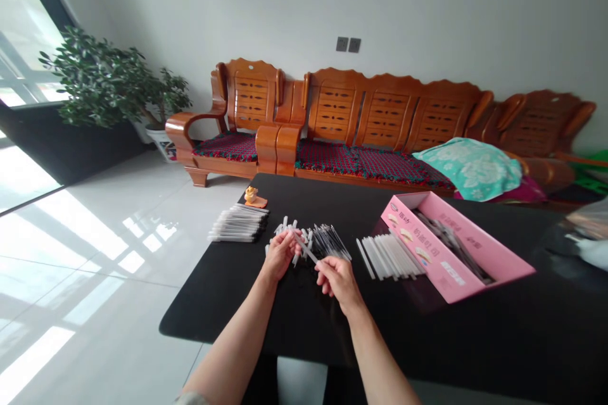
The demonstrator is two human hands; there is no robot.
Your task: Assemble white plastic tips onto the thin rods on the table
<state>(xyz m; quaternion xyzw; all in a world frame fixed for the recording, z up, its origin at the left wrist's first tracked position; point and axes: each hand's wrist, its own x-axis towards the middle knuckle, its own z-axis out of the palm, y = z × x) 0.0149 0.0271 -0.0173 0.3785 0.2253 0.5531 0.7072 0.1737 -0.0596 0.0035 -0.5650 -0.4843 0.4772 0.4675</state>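
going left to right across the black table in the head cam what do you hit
Bundle of slim clear plastic tubes → person's left hand → person's right hand → row of white translucent plastic tubes → open pink cardboard box

Left forearm (232, 348) and right forearm (380, 361) are bare — a pale grey sleeve (190, 399) shows at the left elbow.

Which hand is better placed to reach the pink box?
Right, probably. The right hand is nearer the pink box and pinches only one thin tube. The left hand is farther off, with a cluster of white tubes gathered at it.
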